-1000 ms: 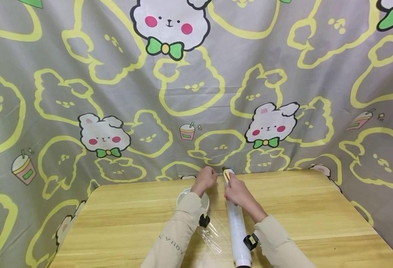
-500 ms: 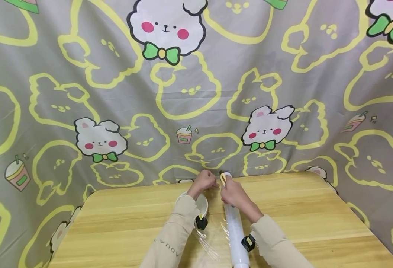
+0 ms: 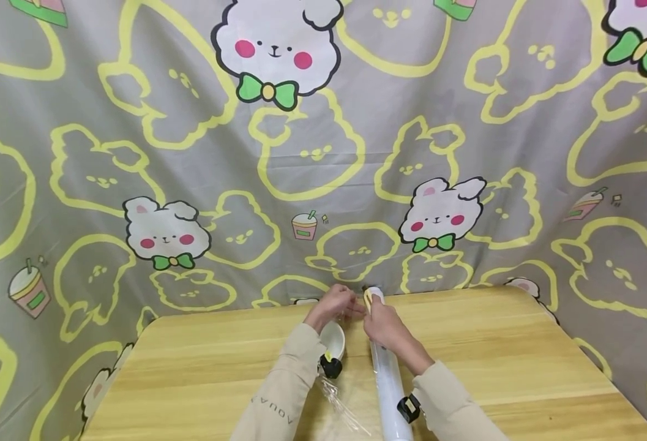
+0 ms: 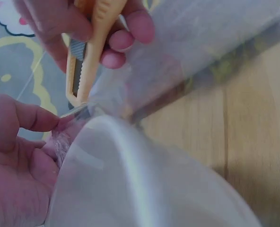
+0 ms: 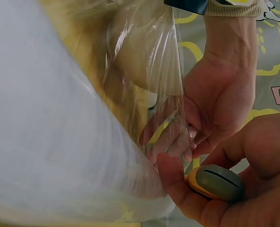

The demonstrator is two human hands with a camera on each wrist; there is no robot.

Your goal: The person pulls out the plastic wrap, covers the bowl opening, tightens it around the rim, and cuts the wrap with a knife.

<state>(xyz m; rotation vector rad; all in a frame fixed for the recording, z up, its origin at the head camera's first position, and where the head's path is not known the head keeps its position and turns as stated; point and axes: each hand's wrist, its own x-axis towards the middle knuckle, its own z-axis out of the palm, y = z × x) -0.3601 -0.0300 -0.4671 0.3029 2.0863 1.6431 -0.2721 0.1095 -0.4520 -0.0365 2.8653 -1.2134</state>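
Observation:
My right hand (image 3: 384, 324) grips a yellow-orange box cutter (image 4: 92, 56) at the far end of a roll of cling film (image 3: 392, 392). The cutter's front end sits close to the film's edge in the left wrist view. My left hand (image 3: 336, 303) pinches the edge of the clear film (image 5: 154, 56) between thumb and fingers, with some fingers seen through the sheet. Film stretches from the roll toward that hand. A white bowl (image 3: 333, 340) stands under my left forearm, partly hidden by the sleeve; film overlaps it in the right wrist view.
A wooden table (image 3: 202, 367) lies beneath everything. Crumpled film (image 3: 345, 407) trails over the table between my forearms. Behind the table's back edge hangs a grey curtain (image 3: 323, 171) with cartoon rabbits.
The fingers of my left hand have stretched right, up to the right hand and the roll's end. My right hand still holds the box cutter there. The head view has tilted slightly upward.

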